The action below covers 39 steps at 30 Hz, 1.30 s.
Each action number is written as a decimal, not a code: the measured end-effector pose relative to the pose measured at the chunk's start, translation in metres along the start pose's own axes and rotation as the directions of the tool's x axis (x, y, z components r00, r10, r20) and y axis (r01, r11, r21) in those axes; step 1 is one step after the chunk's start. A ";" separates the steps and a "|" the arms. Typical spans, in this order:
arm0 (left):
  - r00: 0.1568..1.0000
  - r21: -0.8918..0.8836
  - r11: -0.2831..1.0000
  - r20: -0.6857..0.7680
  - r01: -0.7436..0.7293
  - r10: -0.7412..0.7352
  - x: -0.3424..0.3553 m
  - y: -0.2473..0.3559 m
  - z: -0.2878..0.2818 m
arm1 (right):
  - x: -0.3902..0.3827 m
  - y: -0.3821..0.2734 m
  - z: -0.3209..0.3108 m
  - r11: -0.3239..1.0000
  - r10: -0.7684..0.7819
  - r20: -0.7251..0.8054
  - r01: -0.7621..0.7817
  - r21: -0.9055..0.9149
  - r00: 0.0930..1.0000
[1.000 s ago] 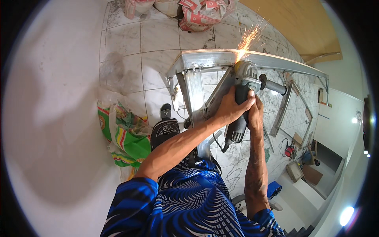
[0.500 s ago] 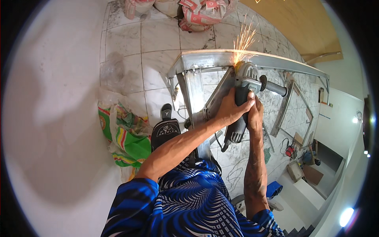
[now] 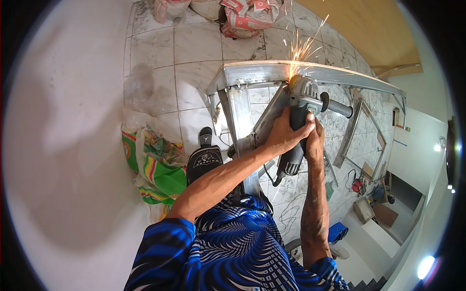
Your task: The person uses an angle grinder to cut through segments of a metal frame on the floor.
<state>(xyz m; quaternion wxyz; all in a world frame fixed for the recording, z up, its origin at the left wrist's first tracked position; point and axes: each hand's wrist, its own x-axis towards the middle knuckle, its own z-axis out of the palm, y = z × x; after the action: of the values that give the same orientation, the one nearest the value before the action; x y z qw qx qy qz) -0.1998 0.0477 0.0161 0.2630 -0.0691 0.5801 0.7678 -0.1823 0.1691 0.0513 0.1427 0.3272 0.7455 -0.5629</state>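
Both my hands are wrapped round the dark body of an angle grinder (image 3: 304, 99). My left hand (image 3: 286, 132) grips it from the left, and my right hand (image 3: 314, 140) closes on it from the right, the thumbs near each other on top. The grinder's disc end meets a metal frame (image 3: 262, 73) near the joint of a slanted bar and the long far rail. Orange sparks (image 3: 300, 51) spray away from that contact, over the rail. A side handle (image 3: 338, 107) sticks out to the right, held by neither hand. The cord leaves the grinder's lower end.
Green and white sacks (image 3: 158, 169) lie on the tiled floor at left, beside a white wall (image 3: 68, 145). Red and white bags (image 3: 250, 19) sit beyond the frame. At right are another metal frame (image 3: 352, 131), a red tool (image 3: 357, 185) and a wooden box (image 3: 364, 209).
The grinder and both hands have shifted very slightly to the right. The spark spray has changed shape, with some sparks now flying farther out. My grip is the same.
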 end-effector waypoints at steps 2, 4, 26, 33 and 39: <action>1.000 0.002 1.000 -0.010 -0.009 0.009 0.000 -0.001 0.001 | 0.001 0.002 -0.002 1.000 -0.015 0.026 0.015 -0.009 1.000; 1.000 0.015 1.000 -0.011 -0.026 0.026 0.000 -0.003 0.002 | 0.001 0.001 -0.002 1.000 -0.023 0.036 0.023 -0.006 0.999; 1.000 -0.029 0.999 -0.018 -0.020 0.020 -0.003 0.001 0.001 | 0.004 0.010 0.000 0.996 -0.088 -0.002 0.088 0.027 0.996; 0.999 -0.028 0.999 -0.043 -0.033 0.032 -0.002 -0.003 0.003 | 0.007 0.013 -0.003 0.992 -0.102 -0.022 0.101 -0.076 0.994; 0.999 0.016 1.000 -0.031 -0.027 0.028 -0.002 -0.003 0.003 | 0.003 0.008 -0.003 0.995 -0.097 0.021 0.098 -0.023 0.995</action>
<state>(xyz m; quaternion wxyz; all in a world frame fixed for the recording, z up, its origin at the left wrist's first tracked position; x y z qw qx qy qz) -0.1961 0.0502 0.0147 0.2439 -0.0711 0.5910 0.7657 -0.1789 0.1739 0.0440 0.1264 0.2831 0.7658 -0.5634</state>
